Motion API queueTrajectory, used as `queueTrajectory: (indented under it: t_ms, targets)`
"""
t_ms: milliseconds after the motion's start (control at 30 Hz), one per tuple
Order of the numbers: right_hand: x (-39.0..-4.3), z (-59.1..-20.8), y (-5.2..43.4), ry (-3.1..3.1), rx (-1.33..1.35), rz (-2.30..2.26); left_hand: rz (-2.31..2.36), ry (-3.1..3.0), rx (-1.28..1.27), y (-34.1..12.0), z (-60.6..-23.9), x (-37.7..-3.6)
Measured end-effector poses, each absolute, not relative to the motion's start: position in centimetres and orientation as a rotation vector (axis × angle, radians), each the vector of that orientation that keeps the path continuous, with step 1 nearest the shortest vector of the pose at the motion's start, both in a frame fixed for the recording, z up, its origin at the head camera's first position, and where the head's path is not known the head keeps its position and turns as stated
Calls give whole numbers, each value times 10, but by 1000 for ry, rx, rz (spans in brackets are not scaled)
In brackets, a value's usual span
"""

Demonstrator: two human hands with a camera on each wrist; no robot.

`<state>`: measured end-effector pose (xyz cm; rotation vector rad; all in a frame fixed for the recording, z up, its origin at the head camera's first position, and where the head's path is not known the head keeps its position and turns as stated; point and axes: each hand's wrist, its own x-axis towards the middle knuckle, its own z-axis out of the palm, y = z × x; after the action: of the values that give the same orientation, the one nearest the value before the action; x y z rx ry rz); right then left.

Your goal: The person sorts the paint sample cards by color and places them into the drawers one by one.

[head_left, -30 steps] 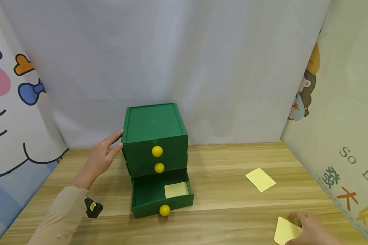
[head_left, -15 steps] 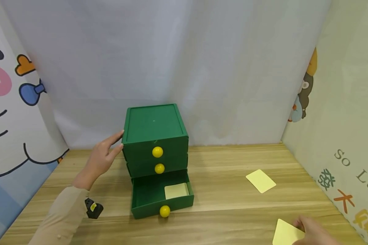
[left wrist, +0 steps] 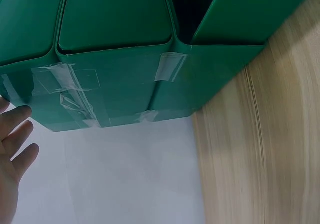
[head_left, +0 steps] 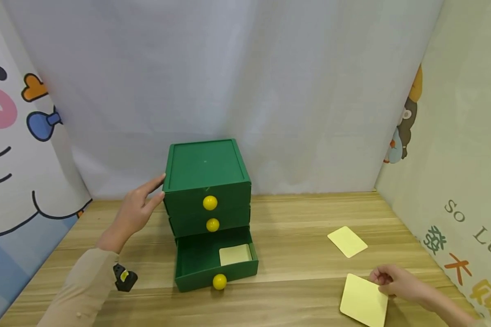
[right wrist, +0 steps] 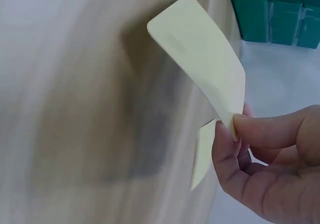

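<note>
In the head view, lower right of the frame, the right hand (head_left: 397,284) pinches a pale yellow card (head_left: 364,300) by its corner, lifted off the worktop (head_left: 303,272); a firm grip at that corner and a level carry would suit bringing it to the open bottom drawer (head_left: 196,265) at centre, where another card (head_left: 235,254) lies. The left hand (head_left: 132,213), fingers straight, presses the green drawer chest (head_left: 206,168), which should stay braced. In the left wrist view, spread fingers (left wrist: 15,144) touch the taped green wall (left wrist: 110,83). In the right wrist view, thumb and forefinger (right wrist: 265,134) pinch the thin, bending, unmarked card (right wrist: 200,53)
</note>
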<state>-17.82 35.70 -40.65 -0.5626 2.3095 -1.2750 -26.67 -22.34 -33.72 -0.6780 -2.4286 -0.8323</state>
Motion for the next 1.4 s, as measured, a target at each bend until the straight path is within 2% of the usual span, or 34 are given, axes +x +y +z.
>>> queueTrajectory:
  t_ms: [167,833,1033,1400]
  targets:
    - [-196,-384,329,2426,-486,-1176,-827,-2437,-670,-223,-337,-266]
    - [-264,-326,195,2472,-653,-1154,-809,-2458,-663,-226,-337,-266]
    - [-273,-322,157,2476,-743,-1158,-810,-2469,-659,-226,-338,-267]
    - [-274,-336,104,2512,-927,-1122,-824,-2473,-666,-225,-338,-267]
